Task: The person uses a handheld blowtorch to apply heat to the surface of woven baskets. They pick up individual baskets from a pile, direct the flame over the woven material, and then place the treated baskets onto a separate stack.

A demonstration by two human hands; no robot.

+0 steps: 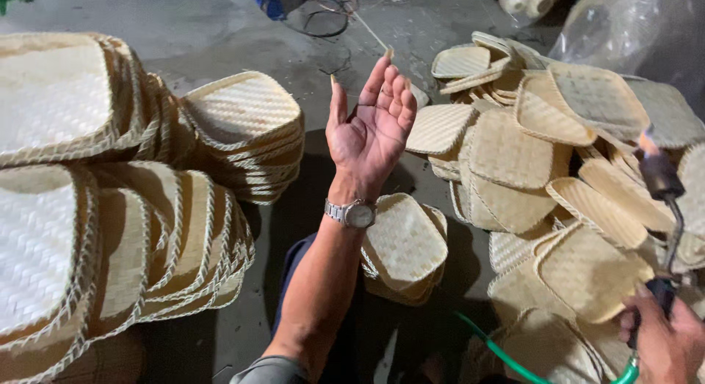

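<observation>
My left hand point(373, 127) is raised, spread and empty above the small stack of woven trays point(404, 248); my right hand point(664, 340) grips the lit gas torch point(661, 208). I'd keep its flame off the loose tray pile point(558, 156)

**A floor-level basketry workshop**

This is a craft workshop where work is done low on a bare grey concrete floor point(220, 31). Neat stacks of pale square woven bamboo trays with stitched rims point(246, 131) stand on one side; a loose heap of the same woven trays point(529, 164) lies on the other. A lit dark metal gas torch point(661, 178) fed by a green rubber hose point(507, 358) is in use. Clear plastic sacking point(631, 24) sits behind the heap.
</observation>
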